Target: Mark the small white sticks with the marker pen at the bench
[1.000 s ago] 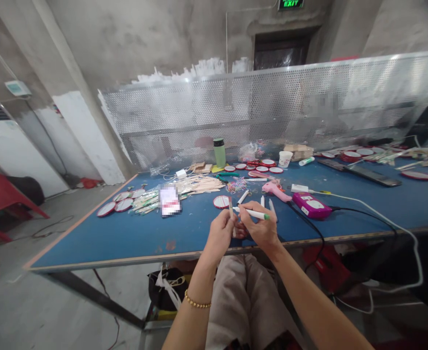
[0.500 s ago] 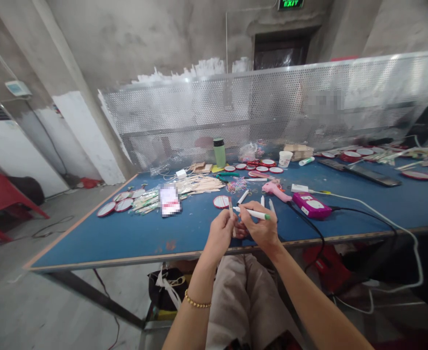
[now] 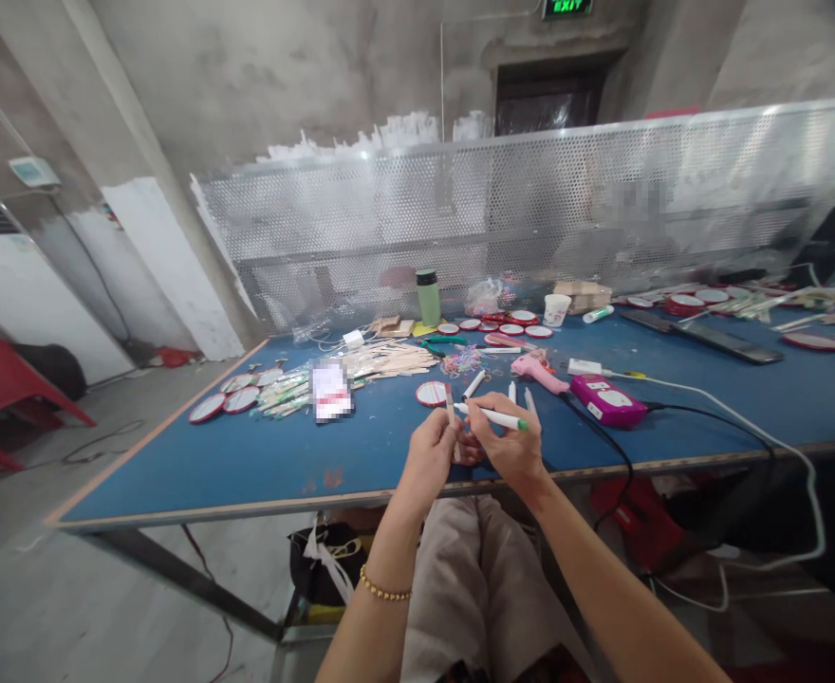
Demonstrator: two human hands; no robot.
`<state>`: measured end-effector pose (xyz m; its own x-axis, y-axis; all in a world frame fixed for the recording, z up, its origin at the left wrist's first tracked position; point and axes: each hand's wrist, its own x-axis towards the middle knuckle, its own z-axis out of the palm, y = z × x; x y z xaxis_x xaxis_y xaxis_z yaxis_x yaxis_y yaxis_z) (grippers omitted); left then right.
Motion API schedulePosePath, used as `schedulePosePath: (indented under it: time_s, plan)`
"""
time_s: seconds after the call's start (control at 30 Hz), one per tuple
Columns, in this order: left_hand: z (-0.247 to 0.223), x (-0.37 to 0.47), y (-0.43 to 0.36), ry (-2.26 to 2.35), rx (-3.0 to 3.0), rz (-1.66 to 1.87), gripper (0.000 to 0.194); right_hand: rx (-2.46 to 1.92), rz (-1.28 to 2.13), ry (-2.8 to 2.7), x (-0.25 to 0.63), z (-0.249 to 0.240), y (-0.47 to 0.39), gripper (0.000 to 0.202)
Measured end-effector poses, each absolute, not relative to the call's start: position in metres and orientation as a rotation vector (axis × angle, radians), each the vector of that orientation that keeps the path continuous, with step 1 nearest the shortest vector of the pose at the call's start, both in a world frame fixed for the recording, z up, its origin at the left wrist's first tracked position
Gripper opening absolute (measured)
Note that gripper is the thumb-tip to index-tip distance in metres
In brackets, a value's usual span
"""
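Hardly anything has changed over the last second: my left hand [image 3: 428,453] still pinches the flat wooden stick [image 3: 450,400], its upper end poking up past my thumb, and my right hand [image 3: 510,446] still grips the white marker [image 3: 492,415] with its tip right beside the stick. Whether the tip touches, I cannot tell. To my judgement, that means the work stays at this same spot on the stick. Both things are near the front edge of the bench [image 3: 247,474], with a red-rimmed white disc [image 3: 430,393] lying just beyond the stick.
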<state>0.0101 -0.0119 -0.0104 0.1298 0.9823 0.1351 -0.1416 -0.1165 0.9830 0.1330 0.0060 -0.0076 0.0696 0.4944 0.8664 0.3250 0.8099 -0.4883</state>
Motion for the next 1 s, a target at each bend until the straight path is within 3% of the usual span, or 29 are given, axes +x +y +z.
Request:
schedulePosePath:
  time_s: [1.0]
  plan:
    - [-0.0103, 0.0105, -0.0127, 0.972, 1.304, 1.265, 0.040, -0.708, 0.189, -1.543, 0.1330, -0.0058, 0.0043, 0.016]
